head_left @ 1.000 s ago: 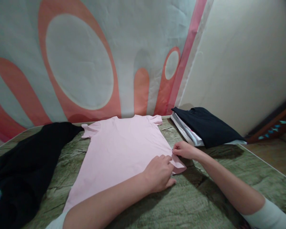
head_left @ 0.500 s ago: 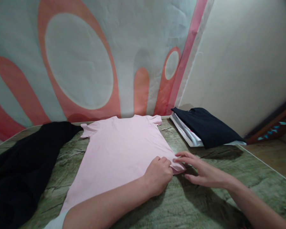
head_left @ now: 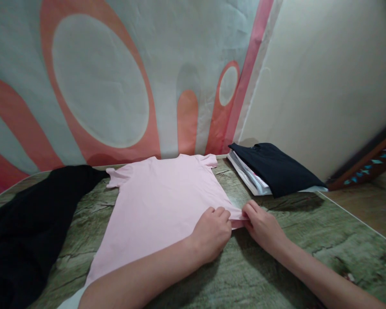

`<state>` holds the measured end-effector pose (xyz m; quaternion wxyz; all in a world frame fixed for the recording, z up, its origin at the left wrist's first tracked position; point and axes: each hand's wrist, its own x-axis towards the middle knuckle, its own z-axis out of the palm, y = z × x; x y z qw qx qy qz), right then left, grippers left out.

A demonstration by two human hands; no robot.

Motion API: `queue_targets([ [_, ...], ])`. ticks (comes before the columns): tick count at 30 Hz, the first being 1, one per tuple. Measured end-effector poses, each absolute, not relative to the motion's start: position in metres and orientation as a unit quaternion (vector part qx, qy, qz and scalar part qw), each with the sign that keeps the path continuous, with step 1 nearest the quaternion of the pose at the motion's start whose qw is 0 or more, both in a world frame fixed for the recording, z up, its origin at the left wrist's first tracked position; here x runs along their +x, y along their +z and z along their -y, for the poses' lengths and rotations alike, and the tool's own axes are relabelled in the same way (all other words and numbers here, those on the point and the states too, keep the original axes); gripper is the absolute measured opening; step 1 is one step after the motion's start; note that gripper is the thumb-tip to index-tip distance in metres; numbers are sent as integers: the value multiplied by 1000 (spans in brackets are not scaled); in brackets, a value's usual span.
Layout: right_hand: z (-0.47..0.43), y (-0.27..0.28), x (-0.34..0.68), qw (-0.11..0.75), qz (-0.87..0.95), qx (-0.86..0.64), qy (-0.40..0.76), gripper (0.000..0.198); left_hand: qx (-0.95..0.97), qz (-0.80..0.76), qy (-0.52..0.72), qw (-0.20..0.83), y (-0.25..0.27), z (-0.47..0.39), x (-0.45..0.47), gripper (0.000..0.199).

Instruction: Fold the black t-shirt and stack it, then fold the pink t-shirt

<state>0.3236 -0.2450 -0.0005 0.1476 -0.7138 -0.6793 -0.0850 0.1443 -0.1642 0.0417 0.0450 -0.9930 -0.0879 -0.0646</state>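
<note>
A pink T-shirt (head_left: 161, 201) lies spread on the wood-patterned table, its neck and sleeves toward the wall. Its hem is on the near side, partly hidden behind my left forearm. My left hand (head_left: 212, 234) is closed on the hem, left of the shirt's right bottom corner. At that corner, my right hand (head_left: 264, 224) pinches the fabric between thumb and fingers. The short stretch of hem between both hands is lifted a little, and a fold shows there.
Folded clothes with a black garment (head_left: 276, 167) on top are stacked at the back right. Another black garment (head_left: 35, 223) lies loosely along the left. Behind the table (head_left: 324, 244) stands a wall with a printed covering (head_left: 167, 64).
My right hand, with fingers spread half a second ago, has closed on the shirt's corner and lifted it slightly. My left hand stays nearly in place. The view has shifted slightly.
</note>
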Motion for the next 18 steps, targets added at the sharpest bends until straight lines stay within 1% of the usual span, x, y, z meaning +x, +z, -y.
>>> queue_targets([
  [4, 244, -5, 325, 174, 650, -738, -50, 16, -995, 70, -53, 41, 40, 167, 144, 13],
  [7, 245, -3, 323, 185, 658, -730, -26, 20, -994, 105, -31, -18, 44, 168, 141, 16],
  [9, 247, 1, 321, 173, 669, -722, -21, 21, -989, 134, -20, -67, 51, 165, 139, 26],
  [11, 250, 5, 318, 152, 682, -715, -25, 19, -982, 159, -28, -96, 56, 160, 138, 29],
  [15, 254, 12, 316, 119, 711, -693, -6, 15, -981, 164, -59, -87, 48, 142, 138, 24],
  [18, 260, 23, 326, 116, 729, -669, 82, 16, -985, 149, -57, -71, 31, 131, 137, 30],
])
